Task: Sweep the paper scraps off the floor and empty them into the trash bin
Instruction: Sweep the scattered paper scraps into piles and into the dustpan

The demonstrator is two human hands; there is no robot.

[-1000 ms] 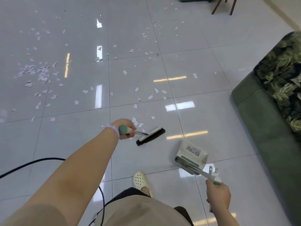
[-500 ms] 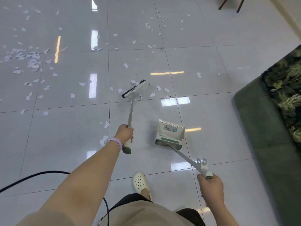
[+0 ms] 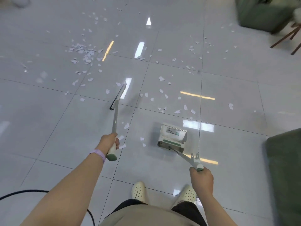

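A: How many tools are showing?

B: Two. One broom (image 3: 116,118) and one dustpan (image 3: 173,136), one per hand. The left hand (image 3: 109,141) is clenching round the broom's handle near its green end cap; the right hand (image 3: 202,178) is gripping the top of the dustpan's handle. Two white clogs (image 3: 138,190) are standing on the tiles, and one black cable (image 3: 24,192) is curving in at lower left.

A: And the paper scraps (image 3: 83,53)?

B: Too many to count. They are lying across the tiled floor (image 3: 48,128), densest in a heap at upper left, thinner ahead of the dustpan, with a few just beside the left hand.

A: Which way is the broom pointing?

B: Its long axis is running away from the person, the head (image 3: 118,97) far out and slanting up-right. The dustpan is sitting right of it, mouth facing away, handle slanting back toward the right hand.

A: Different from half a second ago?

B: The view has swung, bringing both clogs in, and the brush head, crosswise then, is now lying nearly along the handle.
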